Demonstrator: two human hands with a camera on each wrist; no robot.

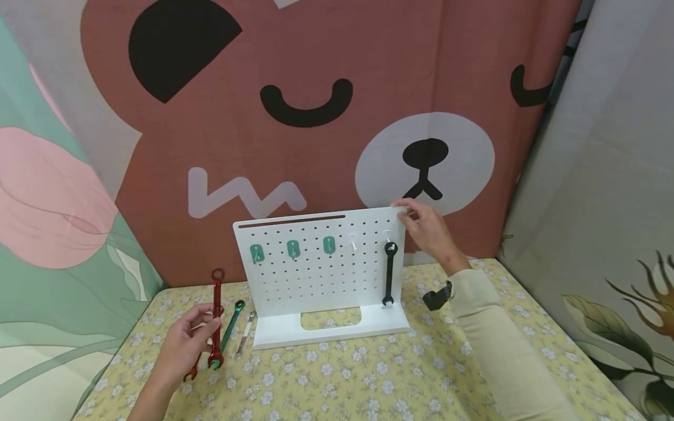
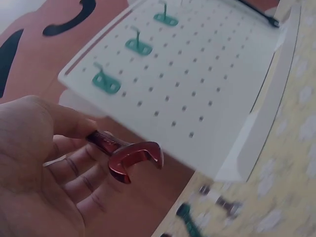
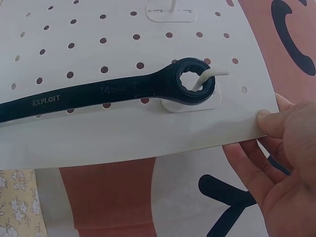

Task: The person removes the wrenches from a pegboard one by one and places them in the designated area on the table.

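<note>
My left hand [image 1: 181,342] pinches a red combination wrench [image 1: 217,316] between thumb and fingers, ring end up, left of the white pegboard [image 1: 316,286]. In the left wrist view its open end [image 2: 136,160] points toward the board. With thumb and fingers my right hand [image 1: 429,228] grips the board's upper right corner. A black ratchet wrench [image 3: 123,86] hangs by its ring from a white hook [image 3: 212,73] near that corner. Several green hooks [image 1: 292,249] and another white hook [image 1: 354,242] sit along the board's upper part, holding nothing.
Beside the board's left edge, a green wrench [image 1: 231,327] and a silver wrench [image 1: 245,334] lie on the flowered tablecloth [image 1: 326,380]. Another reddish wrench [image 1: 192,372] shows partly behind the left hand. A printed curtain [image 1: 389,76] hangs close behind the board.
</note>
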